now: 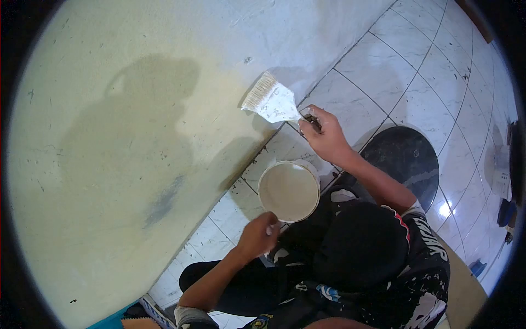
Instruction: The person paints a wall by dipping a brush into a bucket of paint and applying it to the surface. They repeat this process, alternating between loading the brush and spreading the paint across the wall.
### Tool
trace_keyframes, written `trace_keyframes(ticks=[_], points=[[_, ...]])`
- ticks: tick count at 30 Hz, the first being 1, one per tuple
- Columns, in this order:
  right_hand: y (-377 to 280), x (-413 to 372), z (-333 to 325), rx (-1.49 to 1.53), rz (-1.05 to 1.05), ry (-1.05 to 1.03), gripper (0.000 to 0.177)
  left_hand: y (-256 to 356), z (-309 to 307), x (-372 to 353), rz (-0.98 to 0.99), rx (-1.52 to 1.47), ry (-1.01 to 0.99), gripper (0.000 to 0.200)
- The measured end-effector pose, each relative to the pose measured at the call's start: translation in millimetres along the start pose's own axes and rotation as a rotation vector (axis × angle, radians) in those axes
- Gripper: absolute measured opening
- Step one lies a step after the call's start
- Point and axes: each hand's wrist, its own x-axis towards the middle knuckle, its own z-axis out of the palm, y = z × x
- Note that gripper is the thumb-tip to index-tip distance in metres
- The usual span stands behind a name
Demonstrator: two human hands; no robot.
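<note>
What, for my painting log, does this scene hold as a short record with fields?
Right: right hand, fingers closed on the handle of a wide flat paintbrush with pale bristles
Brush: bristles up against the cream-painted wall, just above the floor line
Left: left hand, closed at the near rim of a round white paint bucket
Bucket: open, with pale paint inside
Floor: white marble-pattern tiled floor
Wall mark: grey smudge low on the wall
</note>
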Motion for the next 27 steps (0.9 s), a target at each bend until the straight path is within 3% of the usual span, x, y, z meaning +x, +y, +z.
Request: trace_keyframes(ticks=[1, 2, 3, 5, 7, 9, 12, 14, 19, 27], points=[[17, 4, 3, -0.004, 0.045, -0.002, 0.016, -6, 3, 1, -0.144, -0.118, 0.145, 0.02], [34, 10, 7, -0.004, 0.087, -0.005, 0.018, 4, -6, 4, -0.319, -0.107, 0.153, 0.022], [50, 13, 11, 0.004, 0.085, -0.014, 0.018, -6, -2, 2, -0.328, -0.105, 0.16, 0.022], [83, 17, 17, -0.044, 0.104, -0.033, 0.019, -34, 10, -1, -0.352, -0.255, 0.373, 0.025], [114, 14, 22, -0.013, 0.129, -0.048, 0.02, -45, 7, -8, -0.488, -0.297, 0.281, 0.031], [138, 12, 24, 0.02, 0.16, -0.065, 0.021, -49, 7, -16, -0.684, -0.663, 0.195, 0.033], [157, 3, 19, -0.111, 0.226, -0.061, 0.023, -60, 22, -22, -0.673, -0.75, 0.145, 0.038], [151, -3, 14, -0.304, 0.43, -0.088, 0.025, -63, 24, -18, -0.621, -0.707, 0.07, 0.041], [115, 10, 16, -0.264, 0.369, -0.072, 0.025, -61, 25, 12, -0.537, -0.687, 0.01, 0.033], [-4, 15, 3, -0.004, 0.302, -0.176, 0.02, -62, 26, 18, -0.468, -0.76, 0.142, 0.017]])
